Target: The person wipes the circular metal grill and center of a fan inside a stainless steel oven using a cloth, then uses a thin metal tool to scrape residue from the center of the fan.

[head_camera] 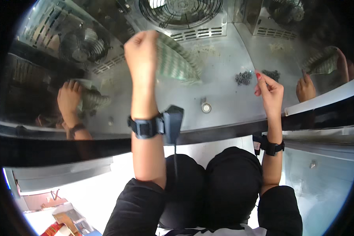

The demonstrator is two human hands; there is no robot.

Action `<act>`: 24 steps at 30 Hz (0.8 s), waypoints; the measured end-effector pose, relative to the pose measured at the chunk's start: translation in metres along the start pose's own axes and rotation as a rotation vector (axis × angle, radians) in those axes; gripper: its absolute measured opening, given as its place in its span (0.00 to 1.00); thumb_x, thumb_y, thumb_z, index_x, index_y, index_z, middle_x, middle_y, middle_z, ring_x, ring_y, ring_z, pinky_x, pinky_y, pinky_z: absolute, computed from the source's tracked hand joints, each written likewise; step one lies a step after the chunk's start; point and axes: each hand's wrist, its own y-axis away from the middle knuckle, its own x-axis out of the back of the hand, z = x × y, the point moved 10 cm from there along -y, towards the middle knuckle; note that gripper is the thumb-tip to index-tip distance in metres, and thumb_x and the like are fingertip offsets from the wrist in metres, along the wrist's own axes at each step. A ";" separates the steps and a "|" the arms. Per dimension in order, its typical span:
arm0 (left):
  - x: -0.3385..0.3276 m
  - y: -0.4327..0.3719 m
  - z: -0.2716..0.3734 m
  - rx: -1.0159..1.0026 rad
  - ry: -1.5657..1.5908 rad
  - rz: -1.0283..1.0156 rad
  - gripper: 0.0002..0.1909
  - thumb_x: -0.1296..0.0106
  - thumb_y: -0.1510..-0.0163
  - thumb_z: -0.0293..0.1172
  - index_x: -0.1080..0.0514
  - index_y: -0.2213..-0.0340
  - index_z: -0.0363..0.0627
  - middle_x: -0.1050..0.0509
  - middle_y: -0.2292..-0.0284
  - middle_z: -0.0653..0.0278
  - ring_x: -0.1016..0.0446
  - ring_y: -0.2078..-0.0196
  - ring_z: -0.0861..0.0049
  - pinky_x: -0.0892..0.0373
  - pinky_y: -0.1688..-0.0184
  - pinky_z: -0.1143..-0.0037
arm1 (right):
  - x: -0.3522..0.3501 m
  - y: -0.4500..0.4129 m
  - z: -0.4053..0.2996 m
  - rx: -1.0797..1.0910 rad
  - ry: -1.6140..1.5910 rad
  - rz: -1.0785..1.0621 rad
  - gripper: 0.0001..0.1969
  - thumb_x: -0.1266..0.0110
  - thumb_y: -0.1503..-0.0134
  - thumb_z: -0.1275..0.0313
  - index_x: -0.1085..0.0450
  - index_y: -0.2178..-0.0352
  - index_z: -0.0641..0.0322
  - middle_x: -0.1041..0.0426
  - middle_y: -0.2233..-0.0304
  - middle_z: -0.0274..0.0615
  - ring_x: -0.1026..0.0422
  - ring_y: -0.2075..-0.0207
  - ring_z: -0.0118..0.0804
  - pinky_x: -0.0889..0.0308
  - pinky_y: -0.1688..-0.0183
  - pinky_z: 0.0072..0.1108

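Observation:
My left hand (143, 56) is closed on a green-and-white checked cloth (177, 62), blurred, which spreads to its right over the metal floor of a cabinet. My right hand (270, 90), with red nail polish on the thumb, is at the right side with thumb and fingertips close together; whether they pinch something is not clear. Just left of those fingertips a dark metal scouring pad (243, 78) lies on the metal floor. A round drain fitting (206, 107) sits between my hands, nearer the front edge. Each wrist wears a black strap with a device.
A round fan guard (181, 11) and a slotted metal panel (199, 34) stand at the back. Crumb-like dirt (206, 50) lies before them. Shiny side walls mirror hands, cloth, pad and fan. A dark front edge (224, 129) crosses before my knees. Boxes (67, 221) are at lower left.

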 end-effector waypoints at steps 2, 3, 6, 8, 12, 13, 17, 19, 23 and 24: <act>0.002 0.007 -0.013 0.176 0.165 0.018 0.15 0.49 0.57 0.34 0.36 0.86 0.33 0.39 0.88 0.72 0.45 0.81 0.86 0.44 0.77 0.78 | 0.005 0.009 0.010 0.040 -0.147 0.036 0.14 0.46 0.46 0.74 0.30 0.57 0.67 0.28 0.78 0.35 0.32 0.79 0.19 0.36 0.76 0.12; 0.003 0.004 -0.019 0.178 0.157 0.032 0.15 0.49 0.57 0.34 0.36 0.86 0.33 0.39 0.88 0.72 0.45 0.81 0.86 0.44 0.77 0.78 | 0.005 0.014 0.013 0.038 -0.151 0.021 0.14 0.46 0.46 0.74 0.30 0.57 0.67 0.28 0.78 0.35 0.32 0.79 0.19 0.36 0.76 0.12; 0.019 -0.034 -0.009 -0.026 0.073 0.155 0.13 0.50 0.56 0.32 0.34 0.85 0.34 0.40 0.87 0.73 0.42 0.81 0.81 0.42 0.76 0.75 | 0.016 0.028 0.008 0.058 -0.204 0.080 0.11 0.47 0.47 0.81 0.30 0.61 0.71 0.27 0.72 0.38 0.29 0.73 0.23 0.31 0.70 0.14; 0.038 -0.076 -0.027 -0.005 0.236 0.238 0.15 0.60 0.49 0.34 0.33 0.80 0.33 0.34 0.83 0.64 0.36 0.81 0.75 0.37 0.77 0.74 | 0.008 0.031 -0.010 0.075 -0.201 0.032 0.10 0.48 0.47 0.81 0.30 0.62 0.72 0.27 0.72 0.39 0.29 0.74 0.22 0.31 0.69 0.14; 0.026 -0.082 -0.049 0.408 0.637 0.470 0.19 0.62 0.47 0.38 0.34 0.83 0.37 0.33 0.87 0.60 0.40 0.92 0.75 0.44 0.90 0.74 | 0.009 0.012 -0.064 0.191 -0.173 0.075 0.09 0.48 0.47 0.80 0.31 0.64 0.74 0.27 0.71 0.41 0.29 0.74 0.23 0.31 0.69 0.14; 0.042 -0.082 -0.037 0.300 0.568 0.706 0.17 0.61 0.48 0.35 0.33 0.83 0.36 0.32 0.87 0.59 0.41 0.93 0.73 0.44 0.90 0.75 | 0.003 0.005 -0.074 0.215 -0.164 0.059 0.09 0.48 0.47 0.80 0.31 0.64 0.74 0.27 0.71 0.41 0.29 0.74 0.23 0.31 0.69 0.14; 0.041 -0.117 -0.039 0.190 0.596 0.502 0.11 0.57 0.51 0.29 0.31 0.80 0.33 0.29 0.83 0.57 0.35 0.88 0.71 0.40 0.86 0.76 | -0.031 -0.035 -0.109 0.280 -0.237 0.062 0.06 0.49 0.46 0.79 0.36 0.67 0.71 0.28 0.71 0.45 0.27 0.73 0.30 0.30 0.68 0.18; 0.036 -0.111 -0.044 0.158 0.858 0.654 0.08 0.56 0.55 0.25 0.35 0.83 0.34 0.37 0.84 0.67 0.40 0.82 0.76 0.40 0.78 0.74 | -0.068 -0.065 -0.135 0.390 -0.183 -0.049 0.05 0.52 0.47 0.79 0.37 0.68 0.70 0.28 0.74 0.43 0.27 0.74 0.29 0.31 0.69 0.18; 0.035 -0.111 -0.027 0.183 1.080 0.588 0.01 0.57 0.62 0.17 0.37 0.83 0.34 0.35 0.79 0.67 0.37 0.80 0.78 0.38 0.75 0.76 | -0.128 -0.107 -0.151 0.379 -0.135 0.118 0.06 0.48 0.52 0.73 0.35 0.75 0.65 0.33 0.85 0.41 0.36 0.84 0.26 0.40 0.79 0.21; 0.026 -0.111 -0.046 0.216 1.134 0.617 0.03 0.58 0.61 0.17 0.38 0.85 0.35 0.34 0.80 0.66 0.37 0.81 0.78 0.38 0.76 0.75 | -0.134 -0.117 -0.140 0.420 -0.113 0.243 0.06 0.48 0.53 0.73 0.35 0.75 0.65 0.34 0.86 0.41 0.36 0.85 0.27 0.40 0.79 0.22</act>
